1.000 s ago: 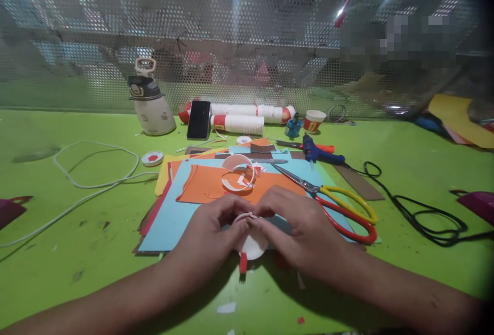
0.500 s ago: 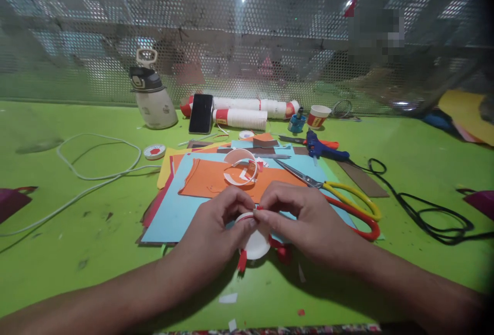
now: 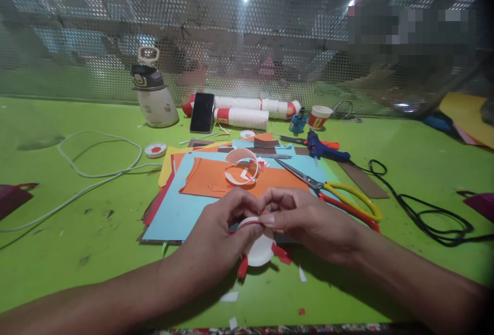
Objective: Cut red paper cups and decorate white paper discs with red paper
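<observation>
Between my hands is a round white paper disc [image 3: 260,250], a cup-bottom-like piece with red paper strips sticking out at its lower edge. One red strip [image 3: 242,268] points down on the left, another [image 3: 281,253] to the right. My left hand [image 3: 227,227] grips the disc's upper left rim, thumb on its face. At the top rim my right hand [image 3: 297,216] pinches with thumb and fingers, close against the left fingertips. What lies under the fingertips there is mostly hidden. Just beyond stands a cut white paper ring [image 3: 241,168] on orange paper [image 3: 200,183].
Scissors [image 3: 320,186] with yellow and red handles lie right of the paper stack [image 3: 170,222]. Behind them sits a blue glue gun [image 3: 324,150] with a black cord. A phone [image 3: 202,112], stacked paper cups [image 3: 243,119], a bottle [image 3: 156,98] and a white cable [image 3: 104,178] are farther back.
My right hand has shifted slightly and its fingers are curled closer at the top rim. The disc has turned a little, so the right red strip shows more clearly.
</observation>
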Motion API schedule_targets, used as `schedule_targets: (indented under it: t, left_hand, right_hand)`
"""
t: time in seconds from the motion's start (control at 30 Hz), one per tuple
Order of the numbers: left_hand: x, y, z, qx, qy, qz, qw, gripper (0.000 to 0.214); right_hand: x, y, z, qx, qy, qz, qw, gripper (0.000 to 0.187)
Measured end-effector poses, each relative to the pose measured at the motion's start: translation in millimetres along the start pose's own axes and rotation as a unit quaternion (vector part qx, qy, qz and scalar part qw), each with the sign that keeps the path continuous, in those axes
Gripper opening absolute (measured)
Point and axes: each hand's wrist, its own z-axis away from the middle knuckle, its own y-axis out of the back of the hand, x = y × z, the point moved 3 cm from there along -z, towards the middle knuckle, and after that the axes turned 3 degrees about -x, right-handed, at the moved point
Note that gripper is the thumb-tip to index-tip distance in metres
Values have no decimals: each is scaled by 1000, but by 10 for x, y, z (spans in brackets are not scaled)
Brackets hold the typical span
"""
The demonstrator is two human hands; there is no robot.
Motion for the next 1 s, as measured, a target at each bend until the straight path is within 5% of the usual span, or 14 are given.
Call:
schedule_targets:
  t: [0.3,0.57,0.73,1.0]
  left_hand:
    - [4,56,-79,19,73,133,988,18]
    - [-14,175,-160,86,94,195,972,22]
    - [4,185,-144,106,82,219,967,20]
    - [20,196,-128,94,76,265,957,19]
  right_hand:
    - [-76,108,-11,-5,71,51,996,17]
    - [-168,117,30,43,113,296,947,33]
    - [-74,38,-27,70,116,280,951,46]
    - [-102,78,-65,92,143,227,959,40]
